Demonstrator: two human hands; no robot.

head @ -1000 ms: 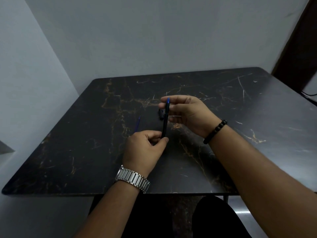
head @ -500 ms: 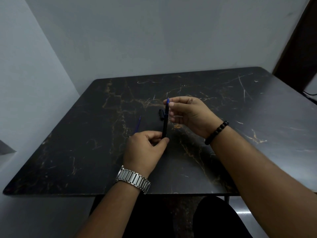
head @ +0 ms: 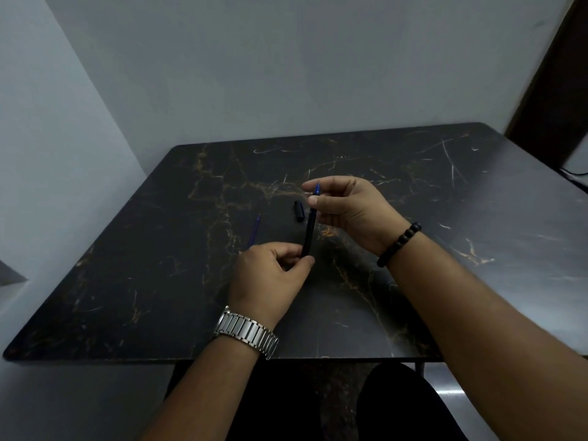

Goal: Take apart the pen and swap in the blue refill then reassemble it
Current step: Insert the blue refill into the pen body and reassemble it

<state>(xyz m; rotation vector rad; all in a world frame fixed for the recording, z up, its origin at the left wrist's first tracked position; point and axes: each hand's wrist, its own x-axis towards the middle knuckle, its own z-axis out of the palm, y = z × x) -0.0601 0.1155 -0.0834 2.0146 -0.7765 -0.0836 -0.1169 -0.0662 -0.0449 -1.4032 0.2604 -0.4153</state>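
A: Status? Left hand (head: pixel 270 272) pinches the pen barrel (head: pixel 309 233) at its base, barrel upright over the bench (head: pixel 159 281).
B: Right hand (head: pixel 346 211) grips the blue refill (head: pixel 317 188) above it. Loose cap (head: pixel 298 211) just left of barrel.
A: Keep refill coaxial, push gently, don't bend it.

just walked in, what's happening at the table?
A person is working on a pen over the dark marble table. The left hand grips the bottom of the black pen barrel; the right hand pinches its blue tip. A black cap and a loose blue refill lie on the table.
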